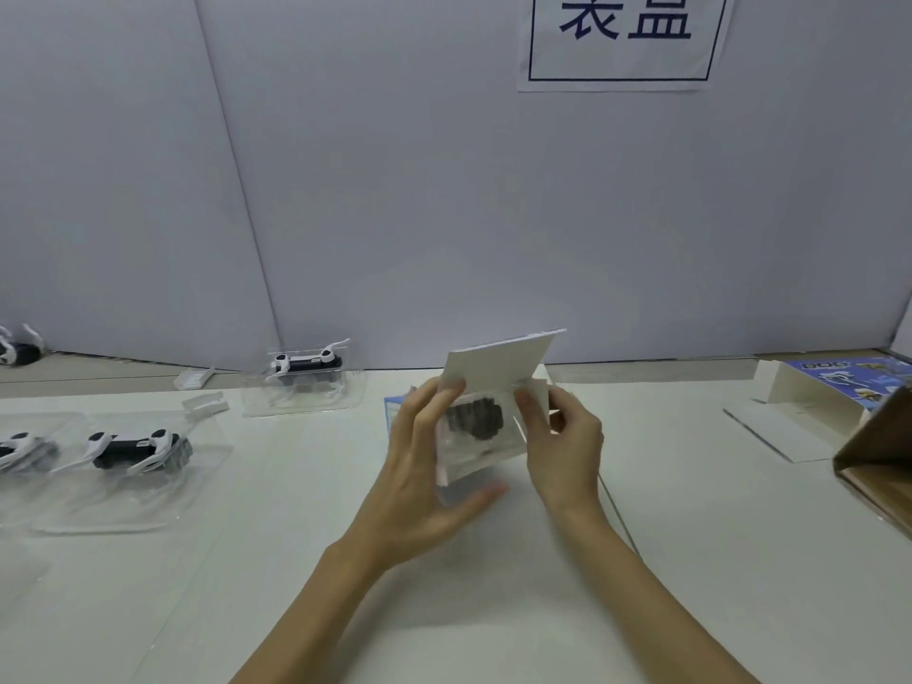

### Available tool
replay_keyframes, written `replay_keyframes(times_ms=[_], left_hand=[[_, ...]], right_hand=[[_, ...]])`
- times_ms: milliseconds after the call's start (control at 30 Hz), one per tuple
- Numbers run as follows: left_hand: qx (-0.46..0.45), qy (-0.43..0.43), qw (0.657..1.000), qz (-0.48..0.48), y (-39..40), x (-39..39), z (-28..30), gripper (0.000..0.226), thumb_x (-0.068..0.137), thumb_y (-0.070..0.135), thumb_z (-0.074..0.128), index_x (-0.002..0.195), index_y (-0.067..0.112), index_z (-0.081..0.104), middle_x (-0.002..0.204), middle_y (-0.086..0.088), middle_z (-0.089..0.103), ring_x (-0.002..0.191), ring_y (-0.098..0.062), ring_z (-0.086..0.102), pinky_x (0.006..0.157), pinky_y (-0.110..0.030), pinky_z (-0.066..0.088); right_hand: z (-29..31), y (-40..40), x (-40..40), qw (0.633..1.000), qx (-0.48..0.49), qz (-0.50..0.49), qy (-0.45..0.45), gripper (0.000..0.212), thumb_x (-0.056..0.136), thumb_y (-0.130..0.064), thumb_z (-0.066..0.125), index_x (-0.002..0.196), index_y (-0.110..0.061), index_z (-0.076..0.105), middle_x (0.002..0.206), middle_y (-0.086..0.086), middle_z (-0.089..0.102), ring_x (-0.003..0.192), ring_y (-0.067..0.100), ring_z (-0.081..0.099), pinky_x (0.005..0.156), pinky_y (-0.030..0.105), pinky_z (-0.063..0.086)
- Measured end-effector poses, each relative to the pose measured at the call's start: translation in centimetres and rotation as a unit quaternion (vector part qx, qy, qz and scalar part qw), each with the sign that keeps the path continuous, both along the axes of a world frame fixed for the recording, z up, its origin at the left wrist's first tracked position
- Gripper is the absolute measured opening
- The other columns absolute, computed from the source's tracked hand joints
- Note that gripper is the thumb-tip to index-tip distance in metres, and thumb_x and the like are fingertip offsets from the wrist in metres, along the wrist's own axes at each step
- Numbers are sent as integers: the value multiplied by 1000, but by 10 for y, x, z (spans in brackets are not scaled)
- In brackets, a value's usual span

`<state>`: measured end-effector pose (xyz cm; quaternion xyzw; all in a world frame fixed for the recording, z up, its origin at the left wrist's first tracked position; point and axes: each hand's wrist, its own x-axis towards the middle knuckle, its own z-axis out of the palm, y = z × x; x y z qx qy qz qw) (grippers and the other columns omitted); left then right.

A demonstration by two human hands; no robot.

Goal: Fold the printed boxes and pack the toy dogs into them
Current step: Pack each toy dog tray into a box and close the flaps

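I hold a printed box (498, 367) above the middle of the table, its open end facing me and its white lid flap raised. Inside sits a toy dog (475, 418) in a clear plastic tray, seen as a dark shape. My left hand (424, 466) grips the box's left side, thumb underneath. My right hand (562, 436) pinches the small side flap at the box's right edge. More toy dogs in clear trays lie at the left (133, 449) and at the back (308, 365).
A flat printed box (834, 385) with blue artwork lies at the far right beside a brown cardboard carton (873, 451). Another toy dog (17, 350) sits at the far left edge. Small clear plastic pieces (195, 380) lie near the back wall.
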<state>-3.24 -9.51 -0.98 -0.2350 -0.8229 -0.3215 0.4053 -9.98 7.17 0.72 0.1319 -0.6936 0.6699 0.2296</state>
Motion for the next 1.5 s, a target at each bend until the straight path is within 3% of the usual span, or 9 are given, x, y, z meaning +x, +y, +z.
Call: replay_keyframes(times_ms=[167,467,633,800,900,1067,1133,1200,1500], left_hand=[[57,36,998,18,-8,-1,4,92,87,34,85,156,33,24,160,5,39,144,-21,48,115,-27,42],[270,-42,962,-29,0,6,18,73,88,51,78,145,34,35,153,0,50,138,-30,54,99,-60,55],[358,-110,924,-76,1,10,22,48,100,40,63,144,50,47,157,-5,48,133,-31,60,79,-45,65],[349,-135,924,-75,5,14,24,40,99,42,60,139,45,53,147,-4,55,127,-29,65,76,-41,65],[287,-102,952,-25,4,17,26,33,99,55,58,128,41,56,140,0,52,131,-27,58,89,-47,62],[269,-111,957,-9,2,20,33,19,92,63,54,105,50,58,133,21,48,140,-13,46,91,-49,61],[271,-109,956,-1,3,18,36,13,91,62,51,96,52,58,133,32,48,143,-11,44,97,-33,57],[257,-91,962,19,4,16,38,12,91,62,51,91,51,56,132,39,48,144,-2,41,103,-18,44],[435,-169,877,-118,4,19,44,30,79,51,80,91,28,66,144,26,55,126,-25,66,76,-49,65]], right_hand=[[22,15,4,997,-66,-15,39,13,101,-30,67,92,-22,72,78,-8,65,69,15,52,66,24,44],[29,8,22,990,22,77,116,40,104,-36,49,138,-19,63,132,-5,62,126,14,59,101,32,53],[27,5,27,981,40,143,123,50,102,-36,53,151,-26,50,150,-8,53,143,16,47,101,45,58],[25,3,28,986,41,130,100,45,100,-59,47,134,-33,63,142,-9,56,146,19,43,96,36,60],[26,4,28,983,21,157,89,59,92,-81,39,115,-34,68,126,-21,60,135,23,54,96,56,56],[28,0,26,983,12,148,105,40,97,-52,51,94,-14,65,101,1,58,104,29,64,80,63,56],[29,-1,27,985,11,140,103,34,95,-43,49,94,-13,65,101,1,57,103,26,63,79,59,58],[30,-2,28,985,5,139,102,27,95,-36,50,97,-15,66,102,-1,60,103,24,64,79,56,59],[30,-1,29,969,-96,211,84,66,97,-22,58,155,-40,31,111,7,66,103,36,69,82,51,62]])
